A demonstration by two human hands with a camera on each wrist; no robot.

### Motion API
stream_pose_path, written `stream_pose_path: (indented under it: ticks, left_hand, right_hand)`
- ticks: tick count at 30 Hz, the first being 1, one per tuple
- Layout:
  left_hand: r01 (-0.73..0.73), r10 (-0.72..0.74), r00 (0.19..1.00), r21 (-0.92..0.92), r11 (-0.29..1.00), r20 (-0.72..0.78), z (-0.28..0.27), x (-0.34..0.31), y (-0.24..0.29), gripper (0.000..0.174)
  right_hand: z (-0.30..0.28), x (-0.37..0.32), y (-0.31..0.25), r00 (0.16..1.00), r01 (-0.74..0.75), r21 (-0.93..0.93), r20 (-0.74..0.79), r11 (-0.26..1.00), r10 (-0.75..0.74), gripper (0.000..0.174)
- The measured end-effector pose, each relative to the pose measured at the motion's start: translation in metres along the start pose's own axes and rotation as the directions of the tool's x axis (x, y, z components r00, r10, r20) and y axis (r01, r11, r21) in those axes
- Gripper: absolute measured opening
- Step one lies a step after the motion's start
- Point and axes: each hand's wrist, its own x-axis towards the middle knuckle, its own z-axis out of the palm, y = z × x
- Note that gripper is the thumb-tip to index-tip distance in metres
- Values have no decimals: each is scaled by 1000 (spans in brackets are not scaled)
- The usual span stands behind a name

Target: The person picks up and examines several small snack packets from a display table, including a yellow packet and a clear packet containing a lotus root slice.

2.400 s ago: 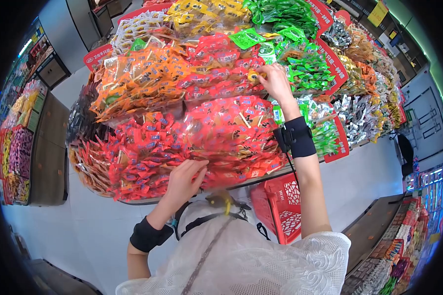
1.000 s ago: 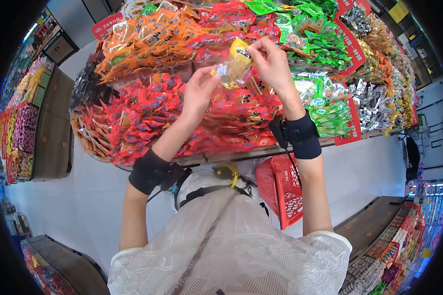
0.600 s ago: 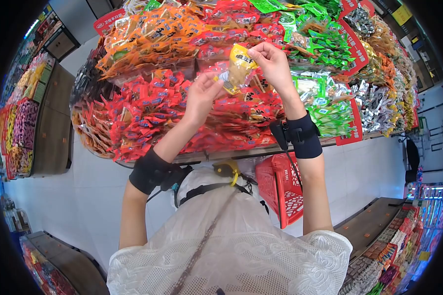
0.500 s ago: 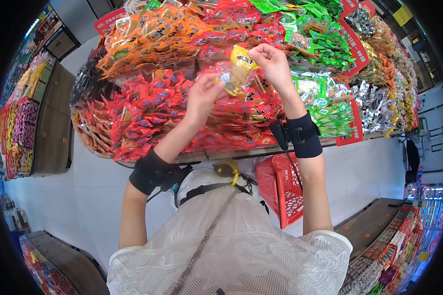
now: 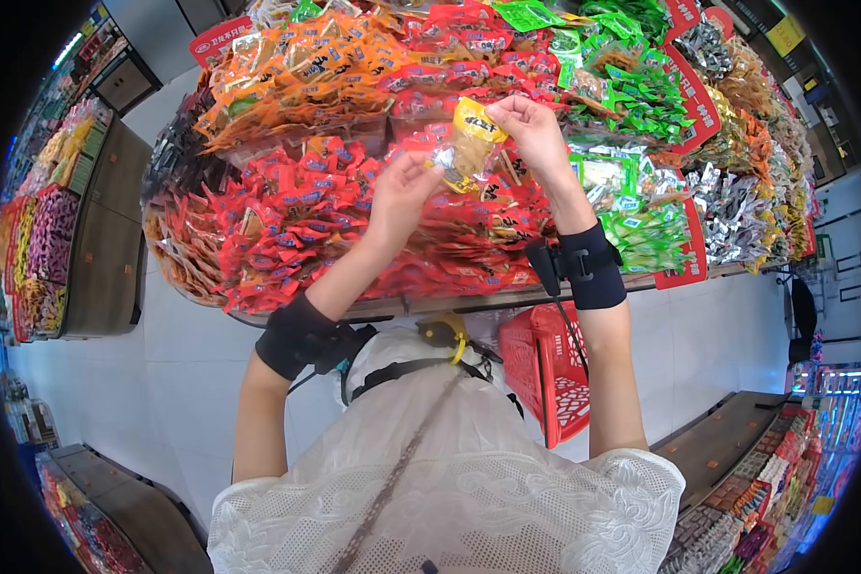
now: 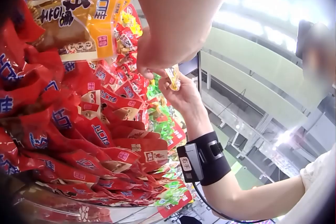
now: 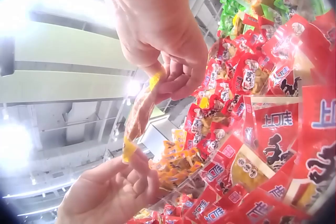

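Note:
A yellow-ended clear snack packet (image 5: 471,151) is held up between the two hands above the heap of red packets (image 5: 306,220). The right hand (image 5: 533,134) pinches its upper yellow end between thumb and fingers. At its lower left corner, the left hand (image 5: 402,196) pinches the other end. In the right wrist view the packet (image 7: 140,113) is seen nearly edge-on, with the right hand (image 7: 163,40) above and the left hand (image 7: 113,190) below. The left wrist view shows the right hand (image 6: 184,95) with the packet's yellow edge; the left hand (image 6: 173,35) hides the rest.
Orange packets (image 5: 306,67) lie behind on the left, green packets (image 5: 631,105) on the right, with silver ones (image 5: 727,206) beyond. A red basket (image 5: 548,373) stands on the floor below the display's front edge. Another stocked shelf (image 5: 100,239) is at the left.
The right hand has brought the yellow packet from the heap towards the body, and the left hand has risen from the near edge and taken its other end. Lately both hands have lowered slightly.

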Motion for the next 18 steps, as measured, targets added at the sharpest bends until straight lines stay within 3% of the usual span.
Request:
stream_pose_path:
  ticks: [13, 16, 18]
  left_hand:
    - [1, -1, 1000, 0, 1000, -28, 3, -2, -1, 13]
    - [-54, 52, 993, -13, 998, -109, 8, -6, 10, 9]
    - [-162, 196, 968, 206, 965, -157, 10, -9, 20, 9]
  right_hand:
    - [-2, 0, 0, 1000, -7, 2, 5, 1000, 7, 13]
    - [-5, -1, 0, 998, 42, 25, 48, 999, -43, 12]
    - [-7, 0, 1, 992, 85, 45, 94, 995, -89, 10]
